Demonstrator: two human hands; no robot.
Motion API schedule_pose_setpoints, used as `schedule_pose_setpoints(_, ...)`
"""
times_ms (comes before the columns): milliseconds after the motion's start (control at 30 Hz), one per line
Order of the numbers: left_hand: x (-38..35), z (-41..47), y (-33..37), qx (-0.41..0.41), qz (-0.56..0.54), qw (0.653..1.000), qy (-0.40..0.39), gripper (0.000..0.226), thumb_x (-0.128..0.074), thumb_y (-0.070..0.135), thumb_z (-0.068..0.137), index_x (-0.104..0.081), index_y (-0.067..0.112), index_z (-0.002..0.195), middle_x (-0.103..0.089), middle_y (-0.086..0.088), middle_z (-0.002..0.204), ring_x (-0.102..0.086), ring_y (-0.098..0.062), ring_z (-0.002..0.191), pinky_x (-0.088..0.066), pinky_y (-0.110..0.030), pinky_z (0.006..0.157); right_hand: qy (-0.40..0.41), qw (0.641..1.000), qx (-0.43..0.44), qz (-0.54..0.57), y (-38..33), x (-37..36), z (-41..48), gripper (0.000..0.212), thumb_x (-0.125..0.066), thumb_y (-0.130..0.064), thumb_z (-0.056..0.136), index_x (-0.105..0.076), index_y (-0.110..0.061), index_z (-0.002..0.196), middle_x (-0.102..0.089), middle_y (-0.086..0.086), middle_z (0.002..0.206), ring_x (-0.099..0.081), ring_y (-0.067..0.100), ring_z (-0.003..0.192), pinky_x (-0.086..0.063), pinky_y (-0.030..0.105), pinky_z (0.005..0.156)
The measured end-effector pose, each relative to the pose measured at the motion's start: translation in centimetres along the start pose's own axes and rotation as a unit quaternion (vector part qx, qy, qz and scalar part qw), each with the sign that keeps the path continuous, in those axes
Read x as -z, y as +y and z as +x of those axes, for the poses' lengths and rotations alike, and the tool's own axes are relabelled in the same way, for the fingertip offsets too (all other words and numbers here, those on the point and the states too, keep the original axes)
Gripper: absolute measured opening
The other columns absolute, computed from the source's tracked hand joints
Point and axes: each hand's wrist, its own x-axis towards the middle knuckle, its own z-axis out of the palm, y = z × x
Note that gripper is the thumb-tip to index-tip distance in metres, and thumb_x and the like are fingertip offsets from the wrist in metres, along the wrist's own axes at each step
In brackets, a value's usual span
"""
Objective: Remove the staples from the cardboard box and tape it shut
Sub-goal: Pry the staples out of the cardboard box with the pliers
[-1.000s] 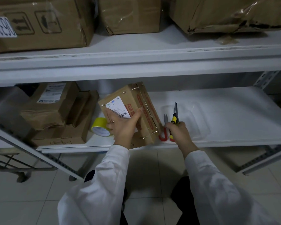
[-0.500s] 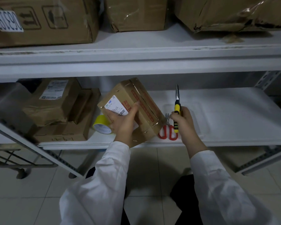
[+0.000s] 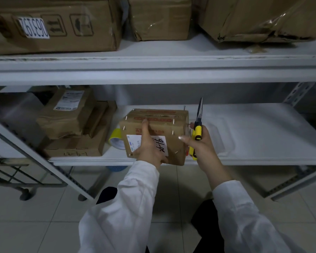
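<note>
I hold the cardboard box (image 3: 175, 143) in the middle of the frame, at the front lip of the lower shelf (image 3: 254, 143), with its labelled face turned toward me. Whether its bottom edge rests on the shelf or hangs in my grip, I cannot tell. My left hand (image 3: 150, 148) lies over the white label (image 3: 135, 143) on that face. The thumb points straight up to the top edge, and the fingers curl round the lower left part of the box, gripping it. Small metal staples (image 3: 173, 132) show along the box's edges and near the red-printed seam on top.

My right hand (image 3: 201, 145), just right of the box, has its fingers wrapped round the yellow handles of the pliers (image 3: 197, 130). The narrow dark nose of the pliers points up and stands beside the box's upper right corner. The thumb of that hand reaches left and touches the front face of the box.

A yellow tape roll (image 3: 116, 138) lies on the shelf just left of the box, partly hidden behind it. Farther left sits a stack of brown parcels (image 3: 67, 115). Across the top of the frame, three large cartons (image 3: 58, 28) stand on the upper shelf (image 3: 153, 70). My white sleeves (image 3: 128, 207) fill the bottom, over a tiled floor (image 3: 35, 216).
</note>
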Motion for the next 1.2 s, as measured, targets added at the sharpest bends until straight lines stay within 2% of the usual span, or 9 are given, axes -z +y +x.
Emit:
schedule_pose_setpoints(133,-0.5,1.0,-0.7,-0.012,0.023,1.0,0.017,0.146,-0.069,0.077,-0.009,-0.04,0.038,0.129,-0.054,-0.004,0.123,-0.044,-0.042,0.111,-0.032,-0.074,0.085,-0.004,0.994,0.048,-0.093,0.4,-0.1,0.3,0.062,-0.077,-0.002,0.071,-0.045,-0.026,0.119,-0.059,0.002,0.115,-0.06,0.021,0.096,-0.047,0.015,0.056)
schedule_pose_setpoints(333,0.0,-1.4,-0.2,-0.064,0.016,0.997,0.036,0.132,-0.075,0.077,0.016,-0.037,0.028,0.133,-0.06,-0.004,0.108,-0.053,-0.035,0.099,-0.037,-0.067,0.092,0.015,0.991,0.05,-0.122,2.2,0.1,0.9,0.06,-0.077,0.0,0.07,-0.047,-0.029,0.113,-0.059,-0.004,0.114,-0.059,0.023,0.108,-0.056,0.051,0.082)
schedule_pose_setpoints(433,0.3,-1.8,0.2,-0.094,0.014,0.995,0.044,0.107,-0.078,0.071,0.042,-0.036,0.02,0.126,-0.059,-0.005,0.094,-0.053,-0.031,0.091,-0.039,-0.063,0.093,0.021,0.991,0.051,-0.122,3.0,-0.3,1.0,0.061,-0.079,-0.003,0.068,-0.047,-0.032,0.112,-0.06,-0.004,0.113,-0.059,0.024,0.108,-0.054,0.053,0.083)
schedule_pose_setpoints(567,0.2,-1.5,0.3,-0.085,0.015,0.996,-0.007,0.119,-0.076,0.075,0.032,-0.035,0.025,0.132,-0.059,-0.006,0.107,-0.052,-0.037,0.109,-0.035,-0.062,0.098,0.025,0.992,0.049,-0.115,3.2,-0.8,1.2,0.061,-0.079,-0.008,0.07,-0.047,-0.032,0.116,-0.06,-0.003,0.117,-0.058,0.025,0.111,-0.054,0.051,0.087)
schedule_pose_setpoints(667,0.3,-1.3,-0.4,-0.093,0.029,0.994,-0.041,0.085,-0.074,0.057,0.066,-0.035,0.025,0.133,-0.053,-0.008,0.125,-0.046,-0.036,0.121,-0.032,-0.056,0.104,0.034,0.989,0.042,-0.137,2.6,-0.8,1.7,0.056,-0.078,-0.016,0.071,-0.047,-0.033,0.114,-0.06,-0.005,0.115,-0.057,0.026,0.111,-0.052,0.055,0.086)
schedule_pose_setpoints(900,1.4,-1.5,-1.5,-0.095,0.101,0.988,-0.06,0.042,-0.061,0.025,0.089,-0.037,0.025,0.123,-0.053,-0.005,0.123,-0.051,-0.031,0.107,-0.037,-0.054,0.101,-0.015,0.993,0.027,-0.113,1.1,-0.4,3.5,0.044,-0.067,-0.001,0.081,-0.048,-0.025,0.112,-0.058,0.002,0.12,-0.054,0.023,0.114,-0.053,0.04,0.085)
schedule_pose_setpoints(967,1.7,-1.6,-1.8,-0.132,0.203,0.967,-0.073,0.038,-0.06,0.021,0.09,-0.033,0.025,0.117,-0.047,-0.002,0.115,-0.05,-0.024,0.097,-0.042,-0.047,0.097,-0.015,0.993,0.025,-0.11,1.3,0.0,3.8,0.043,-0.066,0.002,0.082,-0.049,-0.028,0.109,-0.057,0.004,0.122,-0.055,0.023,0.114,-0.051,0.041,0.09)
schedule_pose_setpoints(1100,3.1,-1.8,-1.6,-0.173,0.427,0.88,-0.115,0.045,-0.061,0.021,0.089,-0.036,0.019,0.126,-0.046,-0.001,0.117,-0.049,-0.025,0.115,-0.042,-0.033,0.093,-0.016,0.992,0.04,-0.115,1.4,0.5,4.0,0.045,-0.066,0.003,0.081,-0.051,-0.029,0.108,-0.058,0.003,0.123,-0.056,0.022,0.113,-0.05,0.04,0.09)
schedule_pose_setpoints(1200,4.0,-1.3,-1.2,-0.261,0.65,0.714,-0.006,0.05,-0.066,0.032,0.082,-0.049,0.016,0.126,-0.057,-0.005,0.122,-0.056,-0.025,0.112,-0.047,-0.031,0.091,-0.009,0.992,0.04,-0.116,1.5,0.4,4.1,0.044,-0.066,0.001,0.082,-0.05,-0.027,0.112,-0.057,0.003,0.124,-0.054,0.021,0.114,-0.049,0.042,0.093)
